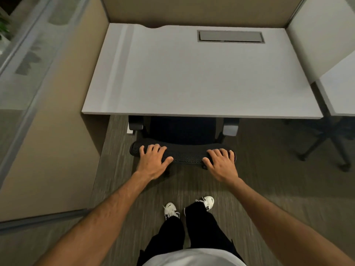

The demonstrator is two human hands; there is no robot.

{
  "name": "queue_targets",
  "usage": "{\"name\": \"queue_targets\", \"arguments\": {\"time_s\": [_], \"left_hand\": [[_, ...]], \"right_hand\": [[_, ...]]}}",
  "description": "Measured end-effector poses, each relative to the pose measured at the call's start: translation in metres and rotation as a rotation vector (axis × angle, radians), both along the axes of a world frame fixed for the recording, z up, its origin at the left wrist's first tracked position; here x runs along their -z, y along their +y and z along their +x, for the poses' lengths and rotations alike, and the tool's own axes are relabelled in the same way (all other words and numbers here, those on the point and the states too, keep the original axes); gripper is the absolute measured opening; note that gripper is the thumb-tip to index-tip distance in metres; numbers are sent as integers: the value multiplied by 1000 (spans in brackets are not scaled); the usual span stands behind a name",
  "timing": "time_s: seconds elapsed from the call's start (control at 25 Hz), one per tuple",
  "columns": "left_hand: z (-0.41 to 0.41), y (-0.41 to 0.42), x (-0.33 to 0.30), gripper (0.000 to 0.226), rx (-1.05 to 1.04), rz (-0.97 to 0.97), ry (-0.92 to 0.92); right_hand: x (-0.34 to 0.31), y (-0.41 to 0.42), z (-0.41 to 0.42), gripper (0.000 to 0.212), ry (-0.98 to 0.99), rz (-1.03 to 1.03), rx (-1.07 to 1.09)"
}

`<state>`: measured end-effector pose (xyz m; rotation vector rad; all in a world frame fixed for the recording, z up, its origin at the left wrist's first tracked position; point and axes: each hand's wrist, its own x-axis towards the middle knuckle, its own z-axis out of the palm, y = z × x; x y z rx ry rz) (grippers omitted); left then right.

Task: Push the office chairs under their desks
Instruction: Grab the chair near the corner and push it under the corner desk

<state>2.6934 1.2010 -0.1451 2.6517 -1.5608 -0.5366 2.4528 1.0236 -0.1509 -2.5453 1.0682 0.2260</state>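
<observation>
A black office chair [185, 153] with a mesh backrest stands at a light grey desk [192, 79]. Its seat and both grey armrests reach under the desk's front edge, and only the backrest top sticks out. My left hand [153, 161] lies on the left end of the backrest top, fingers curled over it. My right hand [222, 163] grips the right end the same way. The chair's base is mostly hidden.
Tan partition panels enclose the desk at the back and left [57, 131]. A grey cable hatch [230, 36] sits in the desktop. A second desk [340, 89] stands at the right, a dark chair base [326, 143] beneath it. My feet stand on the carpet behind the chair.
</observation>
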Motion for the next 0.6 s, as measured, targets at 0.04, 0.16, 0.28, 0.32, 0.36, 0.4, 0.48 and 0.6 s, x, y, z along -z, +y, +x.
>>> {"name": "queue_targets", "arguments": {"time_s": [0.04, 0.16, 0.28, 0.32, 0.36, 0.4, 0.48, 0.6], "left_hand": [[-3, 5, 0, 83, 10, 2, 4], [-4, 12, -7, 81, 88, 20, -4], [2, 26, -7, 83, 226, 54, -20], [2, 29, -8, 84, 268, 78, -30], [3, 33, -7, 86, 293, 98, -41], [0, 36, -8, 88, 319, 115, -44], [-11, 38, -13, 90, 369, 144, -53], [-20, 29, -19, 84, 395, 165, -19]], "right_hand": [[-1, 5, -5, 60, -6, 6, 5], [-4, 14, -20, 60, 22, -41, 0], [-7, 25, -37, 56, 56, -126, -15], [-8, 26, -44, 56, 80, -151, -19], [-6, 29, -48, 56, 97, -162, -32], [-6, 32, -55, 57, 106, -169, -33], [-7, 40, -71, 59, 111, -160, -16], [-11, 41, -83, 61, 113, -158, 11]]}}
